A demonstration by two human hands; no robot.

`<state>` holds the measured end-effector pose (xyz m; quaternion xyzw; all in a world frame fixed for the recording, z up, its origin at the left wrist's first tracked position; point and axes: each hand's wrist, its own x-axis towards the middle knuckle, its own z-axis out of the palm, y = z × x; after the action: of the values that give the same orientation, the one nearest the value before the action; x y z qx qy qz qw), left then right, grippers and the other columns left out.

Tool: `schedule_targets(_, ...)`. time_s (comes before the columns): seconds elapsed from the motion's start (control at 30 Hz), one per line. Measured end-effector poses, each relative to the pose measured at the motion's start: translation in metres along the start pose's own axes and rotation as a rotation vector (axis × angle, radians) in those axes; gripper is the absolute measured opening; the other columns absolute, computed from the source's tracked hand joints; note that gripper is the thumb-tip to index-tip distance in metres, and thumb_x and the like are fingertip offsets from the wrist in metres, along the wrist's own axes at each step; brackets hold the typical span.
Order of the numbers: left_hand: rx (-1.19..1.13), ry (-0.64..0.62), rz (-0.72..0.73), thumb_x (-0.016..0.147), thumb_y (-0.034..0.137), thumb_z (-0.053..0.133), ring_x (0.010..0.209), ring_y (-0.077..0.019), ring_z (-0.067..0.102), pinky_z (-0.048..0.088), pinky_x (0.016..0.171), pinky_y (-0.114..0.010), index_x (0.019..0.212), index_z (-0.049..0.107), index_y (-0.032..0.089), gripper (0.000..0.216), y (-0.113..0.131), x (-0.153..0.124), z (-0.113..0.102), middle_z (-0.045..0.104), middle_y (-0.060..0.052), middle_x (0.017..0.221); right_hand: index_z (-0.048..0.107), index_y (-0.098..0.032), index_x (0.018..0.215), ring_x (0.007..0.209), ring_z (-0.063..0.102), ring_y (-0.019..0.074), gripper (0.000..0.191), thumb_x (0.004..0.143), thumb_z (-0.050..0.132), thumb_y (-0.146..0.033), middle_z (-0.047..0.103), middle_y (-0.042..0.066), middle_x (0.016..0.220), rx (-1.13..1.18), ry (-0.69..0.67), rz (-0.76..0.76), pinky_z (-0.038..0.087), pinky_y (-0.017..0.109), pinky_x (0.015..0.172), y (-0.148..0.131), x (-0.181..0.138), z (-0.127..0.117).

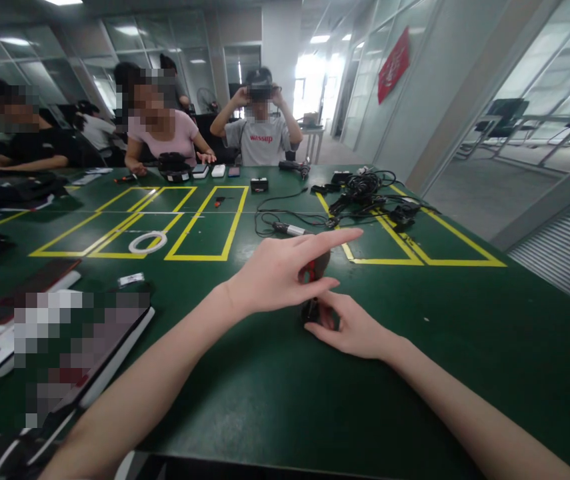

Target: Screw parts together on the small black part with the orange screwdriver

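Observation:
Near the middle of the table, a small upright dark object with a red part [321,264] stands between my two hands; its kind cannot be made out. My left hand [277,272] reaches around its upper part from the left, index finger and thumb stretched out and apart, other fingers mostly hidden. Lower down, my right hand [357,327] has its thumb and fingers curled around the object's black bottom end. Most of the object is covered by the fingers.
Yellow tape rectangles [197,258] mark the green table [245,407]. Tangled black cables [365,190] lie at the far right. A white ring [147,242] sits left of centre. Phones [99,353] fill the near left. Several people sit across; one person [263,137] holds a head-worn device.

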<state>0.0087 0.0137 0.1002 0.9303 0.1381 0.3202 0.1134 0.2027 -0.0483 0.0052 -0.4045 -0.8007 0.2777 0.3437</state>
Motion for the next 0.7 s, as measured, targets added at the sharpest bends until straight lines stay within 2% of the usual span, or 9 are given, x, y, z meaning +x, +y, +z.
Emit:
schedule_targets(0.07, 0.064, -0.025, -0.049, 0.092, 0.034, 0.066, 0.081, -0.0148, 0.067, 0.048, 0.069, -0.023, 0.137, 0.054, 0.022, 0.048, 0.001, 0.004, -0.005, 0.072, -0.002, 0.101, 0.062, -0.019, 0.108, 0.059, 0.060, 0.0158, 0.024, 0.084, 0.068, -0.020, 0.064, 0.000, 0.076, 0.025, -0.131, 0.096, 0.048, 0.025, 0.055, 0.001, -0.001, -0.005)
schedule_targets(0.1, 0.082, -0.048, -0.058, 0.091, 0.036, 0.066, 0.079, -0.0149, 0.067, 0.047, 0.068, -0.023, 0.132, 0.057, 0.021, 0.045, 0.002, 0.005, -0.008, 0.072, -0.001, 0.096, 0.063, -0.019, 0.106, 0.061, 0.061, 0.0161, 0.022, 0.084, 0.068, -0.019, 0.066, 0.001, 0.079, 0.034, -0.153, 0.125, 0.049, 0.026, 0.056, 0.003, -0.001, -0.007)
schedule_targets(0.17, 0.066, -0.136, -0.040, 0.088, 0.035, 0.065, 0.078, -0.0153, 0.066, 0.047, 0.069, -0.024, 0.131, 0.056, 0.020, 0.047, 0.004, 0.007, -0.015, 0.070, 0.001, 0.091, 0.065, -0.020, 0.097, 0.060, 0.059, 0.0160, 0.012, 0.085, 0.068, -0.019, 0.065, 0.000, 0.076, 0.027, -0.119, 0.153, 0.047, 0.025, 0.055, 0.006, -0.001, -0.006)
schedule_targets(0.23, 0.041, -0.195, -0.031, 0.087, 0.030, 0.061, 0.085, -0.0164, 0.066, 0.049, 0.074, -0.025, 0.135, 0.054, 0.021, 0.049, 0.005, 0.007, -0.024, 0.069, -0.001, 0.098, 0.066, -0.021, 0.092, 0.056, 0.057, 0.0159, 0.009, 0.085, 0.071, -0.021, 0.061, -0.003, 0.067, 0.003, -0.073, 0.156, 0.043, 0.025, 0.052, 0.009, -0.001, 0.000)
schedule_targets(0.37, 0.054, -0.219, -0.036, 0.087, 0.016, 0.056, 0.096, -0.0172, 0.064, 0.050, 0.080, -0.026, 0.133, 0.055, 0.021, 0.046, 0.005, 0.007, -0.036, 0.066, -0.006, 0.114, 0.065, -0.020, 0.097, 0.050, 0.053, 0.0156, 0.016, 0.086, 0.076, -0.025, 0.057, -0.005, 0.062, -0.121, 0.009, 0.113, 0.039, 0.026, 0.050, 0.014, -0.002, 0.017)
schedule_targets(0.5, 0.103, -0.212, -0.055, 0.090, 0.024, 0.061, 0.083, -0.0144, 0.065, 0.046, 0.071, -0.024, 0.129, 0.055, 0.023, 0.040, 0.008, 0.006, -0.035, 0.069, 0.000, 0.099, 0.060, -0.019, 0.098, 0.057, 0.057, 0.0190, 0.015, 0.090, 0.071, -0.026, 0.061, 0.000, 0.071, -0.290, 0.046, 0.024, 0.043, 0.029, 0.056, 0.015, -0.006, 0.024)
schedule_targets(0.6, 0.152, -0.215, -0.039, 0.092, 0.032, 0.062, 0.072, -0.0124, 0.063, 0.041, 0.063, -0.023, 0.109, 0.061, 0.021, 0.020, 0.013, 0.006, -0.033, 0.067, 0.004, 0.081, 0.057, -0.019, 0.104, 0.064, 0.061, 0.0208, 0.015, 0.092, 0.064, -0.023, 0.064, 0.003, 0.080, -0.305, -0.006, -0.040, 0.046, 0.030, 0.060, 0.016, -0.009, 0.018)
schedule_targets(0.67, 0.143, -0.215, -0.010, 0.092, 0.033, 0.060, 0.073, -0.0120, 0.062, 0.042, 0.064, -0.022, 0.103, 0.061, 0.019, 0.018, 0.017, 0.005, -0.033, 0.066, 0.003, 0.082, 0.056, -0.019, 0.106, 0.066, 0.062, 0.0204, 0.015, 0.092, 0.061, -0.022, 0.065, 0.005, 0.084, -0.276, -0.059, -0.064, 0.047, 0.030, 0.061, 0.017, -0.010, 0.013)
schedule_targets(0.7, 0.131, -0.218, -0.008, 0.091, 0.031, 0.059, 0.076, -0.0123, 0.063, 0.045, 0.066, -0.023, 0.107, 0.061, 0.019, 0.020, 0.018, 0.005, -0.034, 0.066, 0.002, 0.087, 0.055, -0.019, 0.105, 0.067, 0.062, 0.0202, 0.013, 0.093, 0.060, -0.021, 0.066, 0.005, 0.086, -0.264, -0.076, -0.070, 0.047, 0.030, 0.061, 0.017, -0.010, 0.011)
